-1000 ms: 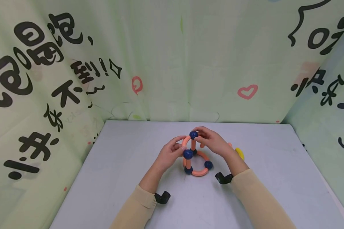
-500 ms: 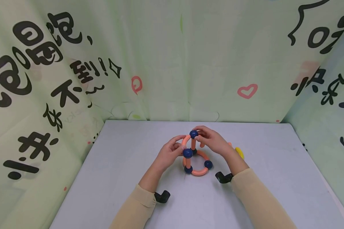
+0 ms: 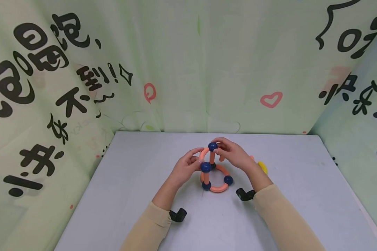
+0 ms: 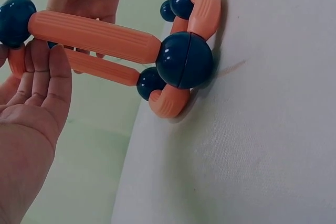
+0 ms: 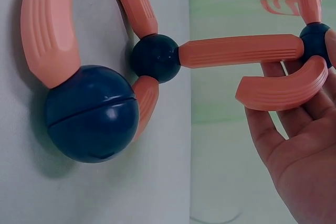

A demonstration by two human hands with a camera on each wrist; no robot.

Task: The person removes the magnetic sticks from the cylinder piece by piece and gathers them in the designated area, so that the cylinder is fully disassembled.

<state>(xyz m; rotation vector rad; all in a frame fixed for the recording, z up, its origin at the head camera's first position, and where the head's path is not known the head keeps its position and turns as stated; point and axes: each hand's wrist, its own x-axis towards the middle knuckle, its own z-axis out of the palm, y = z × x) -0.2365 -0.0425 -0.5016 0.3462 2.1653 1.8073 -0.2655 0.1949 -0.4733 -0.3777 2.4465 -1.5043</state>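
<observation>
head view: where does the orange-and-blue frame (image 3: 206,178) stand?

on the table (image 3: 138,157), in from the middle of its far edge; your left hand (image 3: 185,168) grips the upper curved rod (image 3: 204,152).

and your right hand (image 3: 231,153)?

it pinches the far top ball (image 3: 212,146); a yellow piece (image 3: 262,168) lies past that forearm (image 3: 258,178).

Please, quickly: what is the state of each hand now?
Left hand: closed, holding the curved orange rod between the upper balls.
Right hand: closed, holding the farther upper blue ball.
</observation>
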